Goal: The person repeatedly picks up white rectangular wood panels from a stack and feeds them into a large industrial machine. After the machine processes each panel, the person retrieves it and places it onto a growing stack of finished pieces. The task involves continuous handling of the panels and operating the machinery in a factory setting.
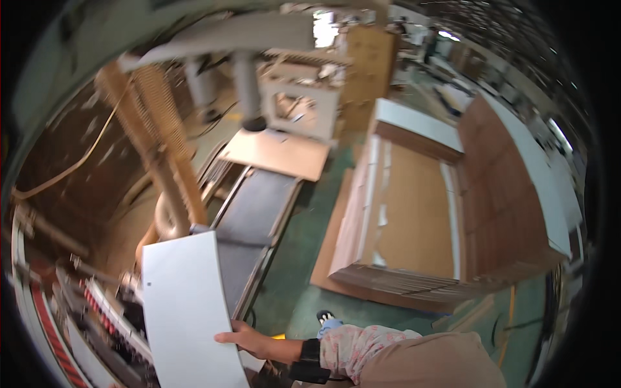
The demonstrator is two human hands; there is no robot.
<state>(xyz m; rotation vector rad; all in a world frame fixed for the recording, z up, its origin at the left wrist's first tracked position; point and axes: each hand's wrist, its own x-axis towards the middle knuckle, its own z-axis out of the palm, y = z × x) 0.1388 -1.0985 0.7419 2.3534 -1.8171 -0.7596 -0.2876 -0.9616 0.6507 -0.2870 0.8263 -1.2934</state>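
Observation:
A long white panel (184,310) stands tilted at the lower left, running out past the lower edge. It has a small dark mark near its upper left side. My right hand (244,339) is closed on the panel's right edge, with the thumb across its white face and the other fingers mostly hidden behind it. The right forearm comes in from the lower right, with a black band at the wrist and a patterned sleeve. My left hand does not show.
Beyond the panel, a dark conveyor belt (253,204) leads to a light wooden board (278,153). Right of it, stacked brown panels with white edges (414,213) stand on the green floor (294,271). Machine parts with red strips (107,310) lie left of the panel. Ribbed hoses (162,107) hang behind.

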